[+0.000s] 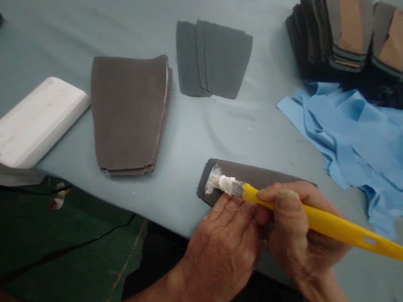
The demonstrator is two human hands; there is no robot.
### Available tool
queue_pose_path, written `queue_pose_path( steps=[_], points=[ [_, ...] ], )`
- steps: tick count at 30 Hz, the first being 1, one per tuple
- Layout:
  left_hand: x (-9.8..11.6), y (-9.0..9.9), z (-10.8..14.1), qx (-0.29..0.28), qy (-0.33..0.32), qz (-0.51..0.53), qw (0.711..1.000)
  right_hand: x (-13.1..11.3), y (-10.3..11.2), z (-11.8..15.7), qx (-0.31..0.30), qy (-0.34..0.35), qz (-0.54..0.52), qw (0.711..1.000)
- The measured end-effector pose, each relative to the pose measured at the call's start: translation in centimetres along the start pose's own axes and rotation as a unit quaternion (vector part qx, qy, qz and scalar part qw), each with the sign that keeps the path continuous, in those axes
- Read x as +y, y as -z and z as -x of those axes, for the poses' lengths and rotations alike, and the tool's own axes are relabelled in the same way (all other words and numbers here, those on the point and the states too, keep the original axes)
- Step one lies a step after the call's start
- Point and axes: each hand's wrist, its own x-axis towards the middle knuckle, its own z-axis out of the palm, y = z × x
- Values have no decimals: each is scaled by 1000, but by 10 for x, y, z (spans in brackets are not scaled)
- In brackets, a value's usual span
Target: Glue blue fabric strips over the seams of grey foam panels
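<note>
My right hand (301, 227) is closed round the yellow handle of a paintbrush (333, 221). Thick white paste coats the brush near its ferrule, and the bristles touch a dark, folded-looking fabric piece (269, 172) at the table's near edge. A whitish smear marks the left end of that piece. My left hand (226, 240) lies over the near side of the piece, fingers stretched out and pressing it down. The hands hide part of the piece.
Left of centre lies a stack of brown panels (130, 113), beside a white box-shaped device (33, 124). Grey cut pieces (225, 56) lie farther back. Light blue cloth scraps (359, 133) and bundled dark pieces (350, 22) occupy the right. The table edge (121, 211) runs diagonally at lower left.
</note>
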Motion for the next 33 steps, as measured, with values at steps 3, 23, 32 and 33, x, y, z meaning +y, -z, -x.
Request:
queue_pose_path(
  steps=[3, 23, 32, 33],
  points=[
    [0, 1, 0, 5, -3, -4, 1000, -3, 0, -1, -3, 38, -17, 999],
    [-2, 4, -1, -12, -10, -60, 998, -4, 35, -33, 254, 6, -35, 966],
    [-15, 2, -2, -17, -82, -89, 993, 29, 99, 1, 334, -66, -26, 940],
    [-16, 3, -2, -20, -84, -90, 992, 32, 104, 6, 344, -74, -30, 936]
  ],
)
